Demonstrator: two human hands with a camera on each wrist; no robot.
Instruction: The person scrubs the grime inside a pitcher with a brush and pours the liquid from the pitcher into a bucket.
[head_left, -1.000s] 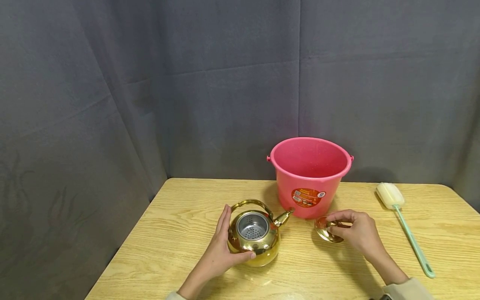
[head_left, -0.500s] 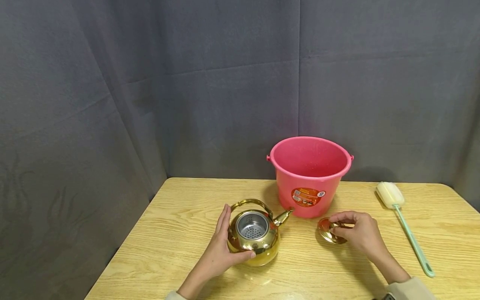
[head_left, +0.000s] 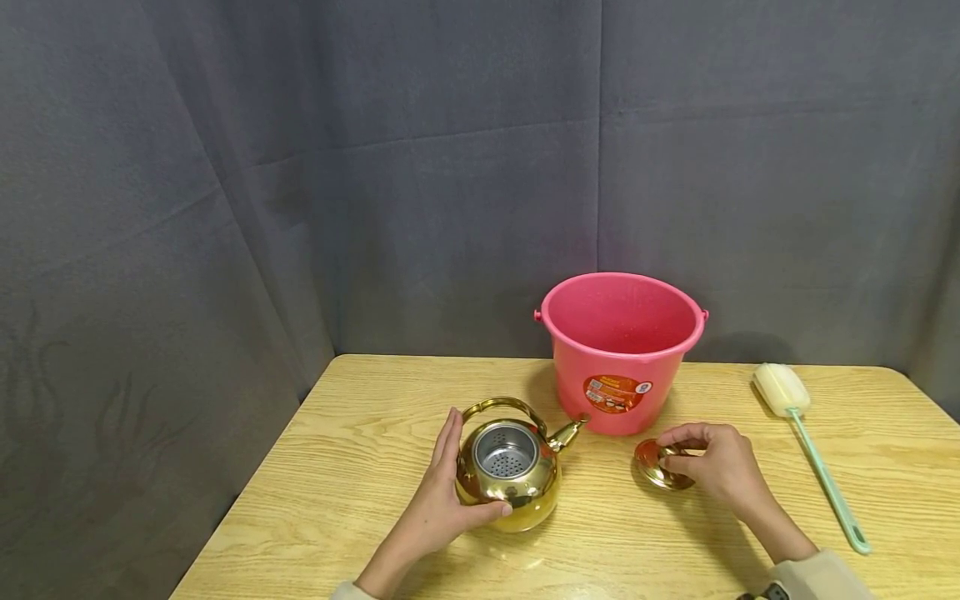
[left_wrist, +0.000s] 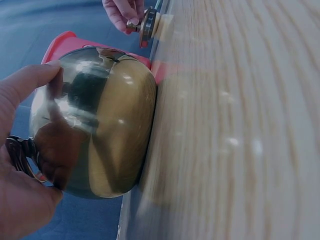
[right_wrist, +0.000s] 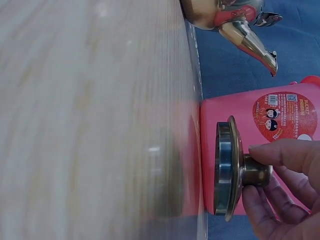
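At the bucket's (head_left: pixel 622 368) seven o'clock, our left hand (head_left: pixel 438 507) touches the teapot (head_left: pixel 534 493), fingers and thumb apart; right hand (head_left: pixel 723 463), at five, pinches the lid (head_left: pixel 656 475)!

The left hand (head_left: pixel 431 504) touches a gold teapot (head_left: pixel 528 496); the right hand (head_left: pixel 723 467) pinches a lid (head_left: pixel 654 473); beyond them stands a pink bucket (head_left: pixel 626 367).

Kettle (head_left: pixel 528 496) on table (head_left: pixel 315 467), left of lid (head_left: pixel 654 468), bucket (head_left: pixel 622 367) behind both, brush (head_left: pixel 817 458) at far right, curtain (head_left: pixel 450 183) behind table
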